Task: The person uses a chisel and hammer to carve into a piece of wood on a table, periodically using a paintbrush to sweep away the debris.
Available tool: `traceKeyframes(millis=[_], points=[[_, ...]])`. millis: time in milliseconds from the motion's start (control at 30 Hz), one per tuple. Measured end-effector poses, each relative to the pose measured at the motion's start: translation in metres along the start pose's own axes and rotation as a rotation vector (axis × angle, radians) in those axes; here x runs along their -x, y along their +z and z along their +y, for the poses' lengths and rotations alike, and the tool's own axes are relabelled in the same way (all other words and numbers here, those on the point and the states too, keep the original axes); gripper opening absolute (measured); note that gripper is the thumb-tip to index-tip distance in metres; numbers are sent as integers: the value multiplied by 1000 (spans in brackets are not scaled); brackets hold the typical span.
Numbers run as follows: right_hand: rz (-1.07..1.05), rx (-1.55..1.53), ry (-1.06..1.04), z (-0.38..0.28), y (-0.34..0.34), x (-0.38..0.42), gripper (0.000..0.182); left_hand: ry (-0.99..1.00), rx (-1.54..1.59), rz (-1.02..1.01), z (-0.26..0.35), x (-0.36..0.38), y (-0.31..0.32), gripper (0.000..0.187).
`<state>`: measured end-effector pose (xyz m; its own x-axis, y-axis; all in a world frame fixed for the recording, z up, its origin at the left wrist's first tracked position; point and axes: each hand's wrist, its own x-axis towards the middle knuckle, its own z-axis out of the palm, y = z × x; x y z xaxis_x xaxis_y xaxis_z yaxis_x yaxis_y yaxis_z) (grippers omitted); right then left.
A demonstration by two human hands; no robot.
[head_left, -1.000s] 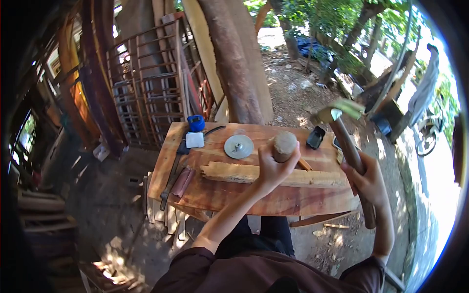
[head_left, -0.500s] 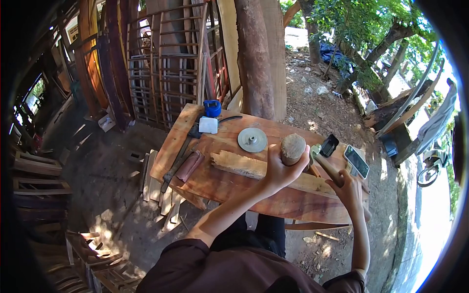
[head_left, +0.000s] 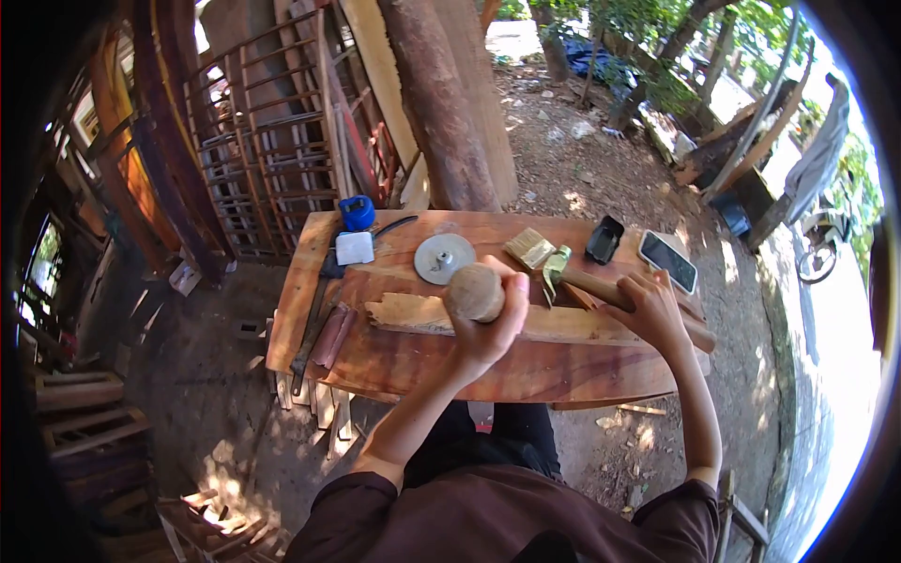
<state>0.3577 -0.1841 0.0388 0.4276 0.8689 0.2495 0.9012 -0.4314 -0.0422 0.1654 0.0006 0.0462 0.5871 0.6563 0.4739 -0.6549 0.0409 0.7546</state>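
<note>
My left hand [head_left: 496, 328] is wrapped round a thick wooden piece with a rounded end [head_left: 474, 293], held up above the table; the rest of it is hidden by the hand. My right hand [head_left: 654, 314] grips the wooden handle [head_left: 599, 287] of a hammer. Its greenish metal head [head_left: 557, 263] points left, with a dark prong reaching down. Beneath both hands a long rough-edged wooden board [head_left: 408, 314] lies across the wooden table [head_left: 441, 366]. A small tan block [head_left: 530, 248] sits beyond the hammer head.
On the table lie a round grey disc [head_left: 432, 258], a blue object [head_left: 357, 213], a white box [head_left: 355, 249], a long dark blade [head_left: 310, 338], a reddish-brown roll [head_left: 333, 335], a black case [head_left: 605, 239] and a phone [head_left: 668, 260]. A tree trunk [head_left: 441, 103] stands behind.
My left hand has moved left with the wooden piece, uncovering the tan block. The hammer has shifted slightly left, with its head now more fully visible. The camera view has turned.
</note>
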Motion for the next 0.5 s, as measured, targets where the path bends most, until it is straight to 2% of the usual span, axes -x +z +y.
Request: traceKeyframes(millis=[33, 100, 167, 233, 300, 367, 400, 500], points=[[21, 53, -51, 1, -2, 1, 35, -9, 17, -11, 1, 0, 0, 15], [0, 72, -6, 4, 6, 9, 32, 12, 43, -36, 3, -1, -1, 12], [273, 20, -65, -8, 10, 13, 35, 21, 50, -26, 2, -2, -2, 12], [402, -124, -117, -29, 17, 18, 40, 42, -48, -21, 2, -3, 0, 15], [312, -314, -249, -51, 24, 25, 44, 48, -65, -13, 1, -2, 5, 15], [266, -435, -229, -74, 35, 24, 47, 38, -81, -62, 2, -1, 8, 15], [314, -363, -261, -77, 43, 22, 46, 37, -104, -77, 3, -1, 10, 15], [348, -376, -174, -77, 56, 21, 42, 71, -133, -128, 0, 0, 8, 16]])
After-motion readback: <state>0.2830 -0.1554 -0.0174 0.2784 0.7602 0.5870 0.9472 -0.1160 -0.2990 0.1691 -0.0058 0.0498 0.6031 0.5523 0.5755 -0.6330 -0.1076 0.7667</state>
